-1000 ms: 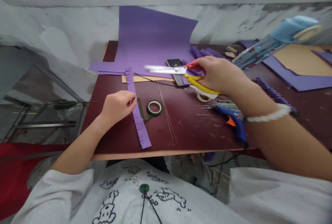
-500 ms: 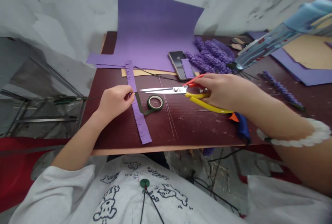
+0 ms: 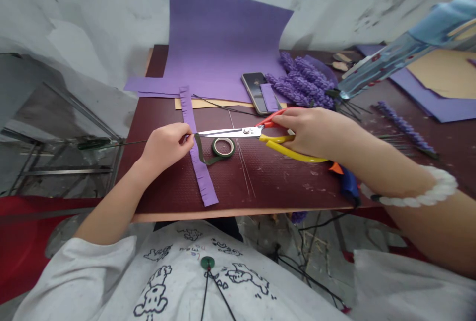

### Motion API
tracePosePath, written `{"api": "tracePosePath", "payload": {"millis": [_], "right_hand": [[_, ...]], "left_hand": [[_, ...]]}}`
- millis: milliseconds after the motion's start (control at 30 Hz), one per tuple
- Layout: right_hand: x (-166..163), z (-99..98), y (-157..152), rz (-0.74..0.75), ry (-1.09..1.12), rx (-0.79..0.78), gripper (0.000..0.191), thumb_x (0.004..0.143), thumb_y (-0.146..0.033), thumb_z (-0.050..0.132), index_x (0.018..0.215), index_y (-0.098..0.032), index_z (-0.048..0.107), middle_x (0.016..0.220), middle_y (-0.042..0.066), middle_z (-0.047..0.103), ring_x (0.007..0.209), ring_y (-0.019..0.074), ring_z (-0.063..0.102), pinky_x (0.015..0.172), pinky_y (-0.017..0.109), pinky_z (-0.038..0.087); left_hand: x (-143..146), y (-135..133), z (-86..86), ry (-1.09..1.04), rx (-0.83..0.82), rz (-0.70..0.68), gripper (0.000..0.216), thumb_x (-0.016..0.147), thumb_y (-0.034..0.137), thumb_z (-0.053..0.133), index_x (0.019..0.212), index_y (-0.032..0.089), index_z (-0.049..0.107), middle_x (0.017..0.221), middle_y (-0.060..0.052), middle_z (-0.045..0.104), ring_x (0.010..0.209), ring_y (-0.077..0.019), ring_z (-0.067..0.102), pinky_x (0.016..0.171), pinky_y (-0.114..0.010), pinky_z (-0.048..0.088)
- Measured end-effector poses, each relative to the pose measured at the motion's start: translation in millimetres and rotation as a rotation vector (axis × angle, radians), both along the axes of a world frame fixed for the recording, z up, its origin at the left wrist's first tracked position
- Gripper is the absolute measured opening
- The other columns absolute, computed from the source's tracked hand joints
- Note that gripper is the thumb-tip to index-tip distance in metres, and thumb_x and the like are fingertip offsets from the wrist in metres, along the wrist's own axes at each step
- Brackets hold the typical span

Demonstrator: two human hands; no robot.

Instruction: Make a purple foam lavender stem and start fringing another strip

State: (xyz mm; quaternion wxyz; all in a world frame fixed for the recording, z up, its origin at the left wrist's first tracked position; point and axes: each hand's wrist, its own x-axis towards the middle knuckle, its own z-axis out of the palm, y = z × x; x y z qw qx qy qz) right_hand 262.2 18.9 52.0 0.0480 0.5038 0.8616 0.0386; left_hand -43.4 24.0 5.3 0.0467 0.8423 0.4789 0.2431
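My left hand (image 3: 167, 146) is closed in a pinch on a thin wire stem (image 3: 134, 141), whose dark green leaf-like end (image 3: 93, 144) sticks out to the left past the table. From its fingertips a strip of dark green floral tape (image 3: 201, 148) runs down to the tape roll (image 3: 223, 147) on the table. My right hand (image 3: 316, 132) grips scissors (image 3: 246, 132) with red and yellow handles. Their blade tips reach the tape right beside my left fingertips; whether the tape lies between the blades is hard to tell. Under the tape lies a fringed purple paper strip (image 3: 201, 172).
Behind are a large purple sheet (image 3: 226, 38), a phone (image 3: 255, 94) and a bunch of purple flower spikes (image 3: 305, 80). To the right are a blue bottle (image 3: 394, 56), a single flower spike (image 3: 403, 128) and a blue tool (image 3: 348, 185). Thin wires (image 3: 241, 162) lie mid-table.
The scissors have moved left with my right hand, bringing the tips to the tape by my left fingers. The blades look slightly more closed. My left hand is nearly unmoved.
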Motion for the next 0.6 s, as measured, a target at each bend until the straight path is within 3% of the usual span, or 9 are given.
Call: {"api": "tracePosePath", "payload": {"millis": [433, 600], "right_hand": [[-5.5, 0.7, -0.1, -0.01, -0.029, 0.042, 0.033, 0.083, -0.034, 0.051, 0.108, -0.019, 0.067, 0.111, 0.011, 0.068, 0.085, 0.0243, 0.065, 0.073, 0.038, 0.051], [-2.3, -3.5, 2.6, 0.067, -0.053, -0.047, 0.031, 0.083, -0.036, 0.05, 0.1, -0.018, 0.069, 0.105, 0.013, 0.069, 0.089, 0.0277, 0.065, 0.071, 0.04, 0.05]], "left_hand": [[-0.4, -0.2, 2.7, -0.027, -0.033, -0.017, 0.013, 0.079, 0.017, 0.05, 0.072, 0.017, 0.06, 0.065, 0.0, 0.06, 0.058, -0.0108, 0.053, 0.059, -0.023, 0.039], [-1.1, 0.6, 2.4, -0.002, 0.001, -0.023, 0.014, 0.079, 0.017, 0.05, 0.07, 0.017, 0.06, 0.064, 0.0, 0.059, 0.058, -0.0109, 0.052, 0.058, -0.023, 0.038]]}}
